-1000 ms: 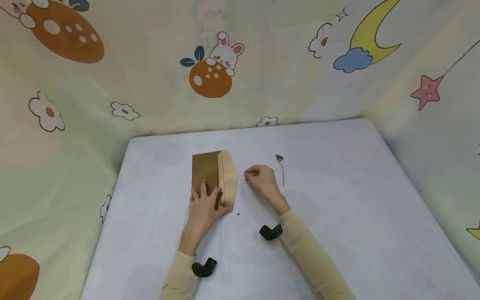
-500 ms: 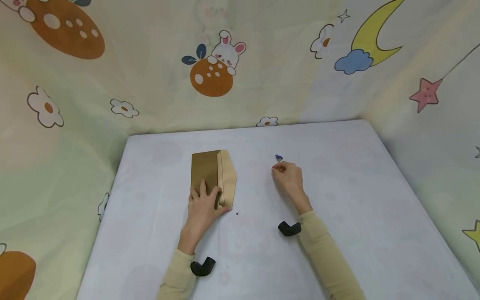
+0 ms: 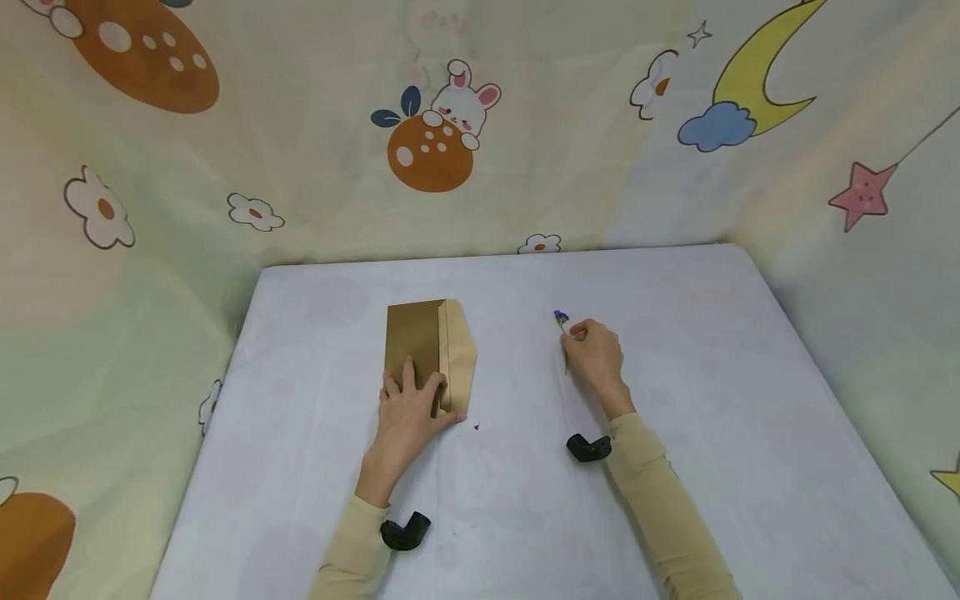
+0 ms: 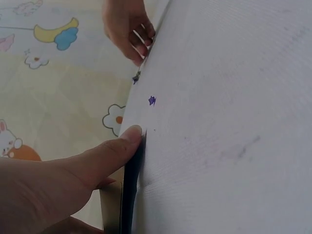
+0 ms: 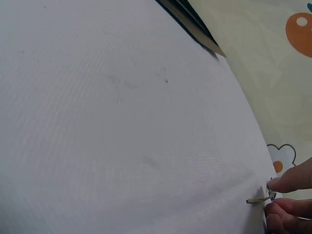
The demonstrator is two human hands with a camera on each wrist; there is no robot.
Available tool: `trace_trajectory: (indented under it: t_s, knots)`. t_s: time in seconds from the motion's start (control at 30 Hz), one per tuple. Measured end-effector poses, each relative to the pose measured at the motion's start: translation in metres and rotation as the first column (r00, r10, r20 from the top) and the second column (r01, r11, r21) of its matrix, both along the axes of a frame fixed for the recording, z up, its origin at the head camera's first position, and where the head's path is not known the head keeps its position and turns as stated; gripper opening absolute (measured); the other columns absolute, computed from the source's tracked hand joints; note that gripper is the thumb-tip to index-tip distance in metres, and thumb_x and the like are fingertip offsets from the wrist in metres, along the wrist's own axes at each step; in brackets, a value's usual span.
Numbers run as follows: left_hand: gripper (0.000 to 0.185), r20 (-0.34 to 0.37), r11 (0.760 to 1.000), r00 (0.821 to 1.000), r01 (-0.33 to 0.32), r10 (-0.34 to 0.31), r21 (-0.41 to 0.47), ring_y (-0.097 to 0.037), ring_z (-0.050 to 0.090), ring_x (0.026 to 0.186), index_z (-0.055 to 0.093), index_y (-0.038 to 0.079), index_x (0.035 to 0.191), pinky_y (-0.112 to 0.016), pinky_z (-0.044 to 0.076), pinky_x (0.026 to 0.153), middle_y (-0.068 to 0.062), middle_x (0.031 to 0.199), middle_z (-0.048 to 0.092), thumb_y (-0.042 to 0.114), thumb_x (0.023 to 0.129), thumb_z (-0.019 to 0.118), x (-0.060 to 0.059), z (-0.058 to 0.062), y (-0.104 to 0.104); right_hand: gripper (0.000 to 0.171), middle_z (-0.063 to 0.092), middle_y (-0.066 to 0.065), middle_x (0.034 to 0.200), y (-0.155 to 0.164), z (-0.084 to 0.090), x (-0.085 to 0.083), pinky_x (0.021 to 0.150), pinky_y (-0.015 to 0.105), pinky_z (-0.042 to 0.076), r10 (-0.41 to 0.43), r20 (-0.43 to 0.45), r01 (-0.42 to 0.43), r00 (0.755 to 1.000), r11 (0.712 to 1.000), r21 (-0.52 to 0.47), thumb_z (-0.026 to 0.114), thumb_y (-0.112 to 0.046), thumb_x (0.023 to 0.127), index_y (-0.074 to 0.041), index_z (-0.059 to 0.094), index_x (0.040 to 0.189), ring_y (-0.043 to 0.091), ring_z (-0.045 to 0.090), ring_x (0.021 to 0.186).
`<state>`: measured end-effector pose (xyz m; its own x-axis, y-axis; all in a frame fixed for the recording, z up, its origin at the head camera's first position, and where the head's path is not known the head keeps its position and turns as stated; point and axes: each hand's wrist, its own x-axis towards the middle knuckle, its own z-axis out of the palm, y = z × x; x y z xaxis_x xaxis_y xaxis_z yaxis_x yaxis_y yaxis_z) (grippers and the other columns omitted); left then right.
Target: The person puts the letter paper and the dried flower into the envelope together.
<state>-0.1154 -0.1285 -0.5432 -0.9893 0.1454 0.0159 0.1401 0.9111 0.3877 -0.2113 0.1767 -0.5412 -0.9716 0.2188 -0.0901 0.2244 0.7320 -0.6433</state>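
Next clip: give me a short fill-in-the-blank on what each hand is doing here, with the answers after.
1. The left hand presses flat on a brown ____ lying on the table.
2. The right hand pinches the stem of a small flower whose bloom is ____ in colour.
3. Both arms wear ____ coloured sleeves.
4. The flower lies to the ____ of the envelope in the head view.

Missing words: envelope; purple; beige; right
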Motion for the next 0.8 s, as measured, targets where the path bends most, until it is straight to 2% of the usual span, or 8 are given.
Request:
trace_trajectory:
  t_s: [0.23,0.4,0.53,0.63,0.8]
  knots:
    - [0.064,-0.012,1.0,1.0,0.006,-0.006,0.0,-0.076,0.032,0.132,0.06,0.018,0.129,-0.077,0.039,0.101,-0.039,0.155,0.033,0.055,0.081,0.083,0.0,-0.001,-0.001,0.027,0.075,0.02,0.1,-0.003,-0.001,-0.001,0.069,0.047,0.054,0.011,-0.019,-0.01,1.0,0.999,0.048,0.06,-0.022,0.094,0.001,0.07,0.106,0.035,0.07,0.083]
    - [0.063,-0.016,1.0,1.0,0.012,-0.012,-0.001,-0.077,0.033,0.131,0.061,0.019,0.128,-0.077,0.04,0.1,-0.039,0.155,0.034,0.055,0.081,0.083,-0.001,-0.003,-0.002,0.029,0.075,0.022,0.102,-0.002,0.0,-0.001,0.073,0.051,0.056,0.014,-0.011,-0.013,1.0,0.997,0.077,0.056,-0.018,0.092,0.003,0.073,0.105,0.038,0.071,0.086]
    - [0.063,-0.011,1.0,1.0,0.007,-0.007,0.001,-0.077,0.033,0.131,0.061,0.02,0.128,-0.078,0.039,0.1,-0.04,0.155,0.034,0.055,0.081,0.083,-0.001,-0.003,-0.002,0.031,0.075,0.023,0.108,-0.002,0.003,0.0,0.077,0.05,0.057,0.009,0.024,-0.01,1.0,0.999,0.038,0.057,-0.018,0.092,0.003,0.074,0.107,0.038,0.072,0.092]
    - [0.064,-0.011,1.0,1.0,0.003,-0.003,0.004,-0.077,0.033,0.131,0.06,0.02,0.129,-0.078,0.039,0.1,-0.04,0.154,0.034,0.054,0.08,0.084,-0.001,-0.002,-0.003,0.03,0.075,0.022,0.105,-0.004,0.004,0.0,0.074,0.043,0.057,0.014,0.023,-0.014,1.0,1.0,-0.017,0.06,-0.019,0.092,0.003,0.075,0.107,0.036,0.071,0.092]
    - [0.064,0.008,1.0,1.0,-0.005,0.005,0.011,-0.076,0.032,0.132,0.059,0.02,0.129,-0.078,0.038,0.102,-0.039,0.156,0.033,0.054,0.081,0.084,-0.002,-0.004,-0.003,0.026,0.076,0.02,0.093,-0.013,0.01,0.002,0.063,0.027,0.052,0.04,0.0,-0.04,0.999,0.987,-0.158,0.066,-0.017,0.092,0.004,0.076,0.104,0.025,0.07,0.076]
